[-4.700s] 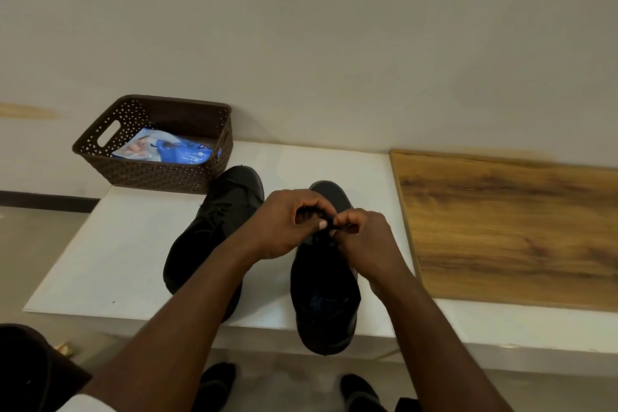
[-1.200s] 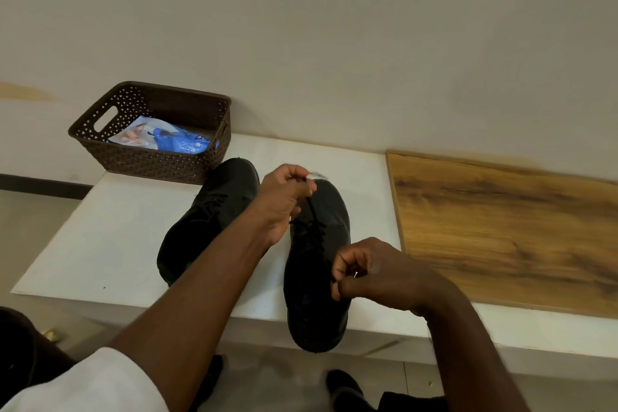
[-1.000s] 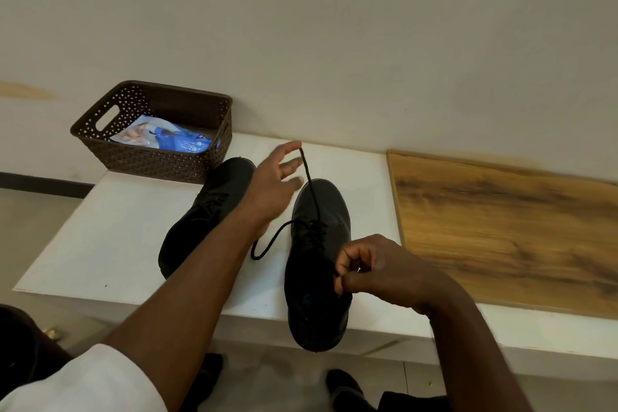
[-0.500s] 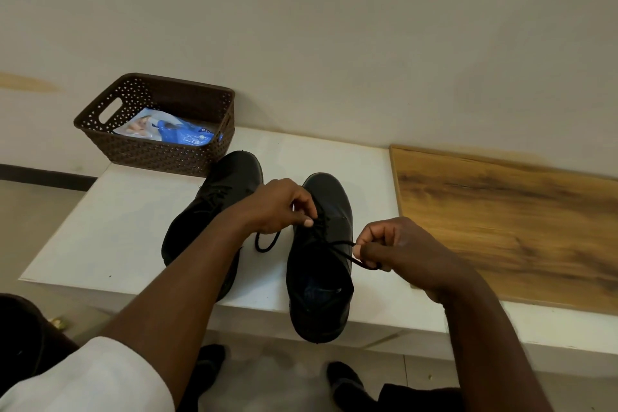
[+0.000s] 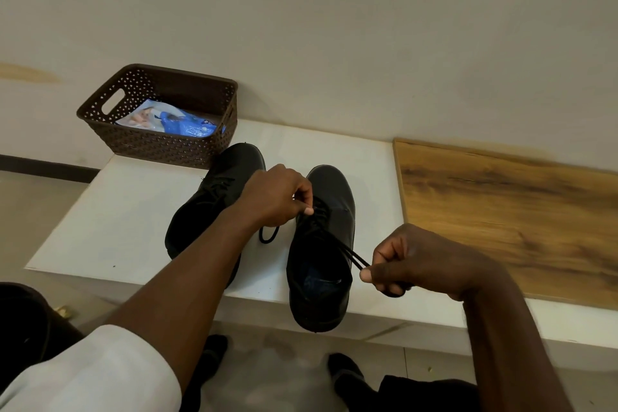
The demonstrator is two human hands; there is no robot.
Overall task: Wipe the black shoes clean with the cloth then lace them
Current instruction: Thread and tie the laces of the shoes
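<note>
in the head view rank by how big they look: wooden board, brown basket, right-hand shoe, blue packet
Largest to smallest as they appear:
1. wooden board, though cut off by the frame edge
2. brown basket and right-hand shoe: too alike to rank, and the shoe is nearer
3. blue packet in the basket

A brown basket point(image 5: 160, 144) holding a blue packet point(image 5: 180, 124) sits beside a wooden board point(image 5: 518, 221).

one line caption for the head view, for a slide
Both hands, left and right, pinch the lace of the right-side black shoe on the white bench.
</note>
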